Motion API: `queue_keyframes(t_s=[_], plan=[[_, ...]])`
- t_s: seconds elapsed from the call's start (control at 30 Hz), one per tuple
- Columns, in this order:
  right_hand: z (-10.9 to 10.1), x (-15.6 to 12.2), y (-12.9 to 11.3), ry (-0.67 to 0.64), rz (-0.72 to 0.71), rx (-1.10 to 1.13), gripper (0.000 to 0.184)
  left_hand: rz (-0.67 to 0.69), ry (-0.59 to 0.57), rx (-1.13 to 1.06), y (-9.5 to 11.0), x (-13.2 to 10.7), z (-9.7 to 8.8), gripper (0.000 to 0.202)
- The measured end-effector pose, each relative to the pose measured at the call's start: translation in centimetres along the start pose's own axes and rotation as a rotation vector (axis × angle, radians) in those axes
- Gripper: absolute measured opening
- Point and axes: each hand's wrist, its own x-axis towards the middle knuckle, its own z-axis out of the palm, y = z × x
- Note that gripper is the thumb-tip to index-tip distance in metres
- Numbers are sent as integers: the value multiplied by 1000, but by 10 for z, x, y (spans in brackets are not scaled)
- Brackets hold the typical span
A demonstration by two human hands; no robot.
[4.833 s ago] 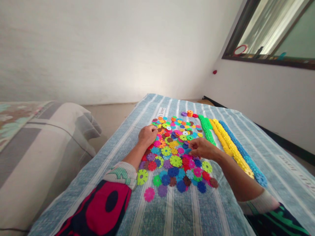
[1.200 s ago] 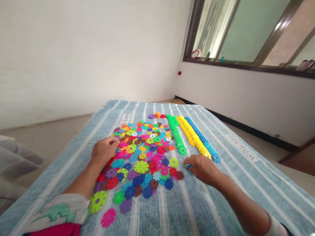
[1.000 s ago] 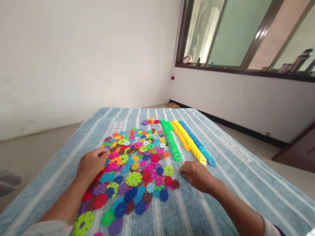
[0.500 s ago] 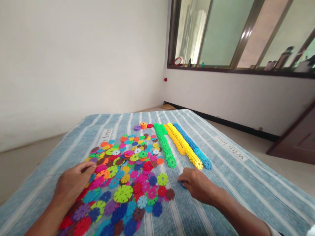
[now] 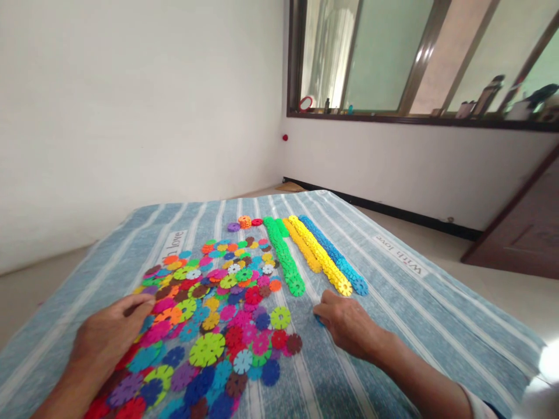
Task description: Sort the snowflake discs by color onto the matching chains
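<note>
My left hand [image 5: 111,329] rests at the left edge of a spread of colourful notched plastic discs [image 5: 236,314]. Its thumb and fingers are pressed together, and anything between them is hidden. On the right, my right hand [image 5: 351,320] is closed on a blue notched disc [image 5: 320,319], whose edge shows beneath the fingers. Just beyond that hand lie long overlapping rows of discs: a blue row [image 5: 334,253], a yellow row [image 5: 321,250] and a green row [image 5: 282,256]. The right hand is close to the near end of the yellow row.
Short stacks of purple discs [image 5: 233,227], orange discs [image 5: 245,222] and red discs [image 5: 257,222] stand at the far side. Everything lies on a blue and white striped cloth [image 5: 393,314]. Behind are a white wall and a window ledge [image 5: 371,117] with small items.
The view has turned slightly right, so the discs and rows appear farther left. My right hand has shifted slightly right relative to the rows, keeping the blue disc. My left hand stays at the pile.
</note>
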Motion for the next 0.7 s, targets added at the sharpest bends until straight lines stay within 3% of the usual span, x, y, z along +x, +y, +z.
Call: queue_keyframes(t_s=[0.13,0.6,0.7], plan=[[-3,0,0,-28,1,-6,22,-57,-89,29,5,-2,-4,45],[-17,-2,2,-111,-25,87,11,-70,-75,1,8,-4,-4,46],[-19,0,2,-140,-38,65,14,-13,-14,-9,7,-5,-5,44]])
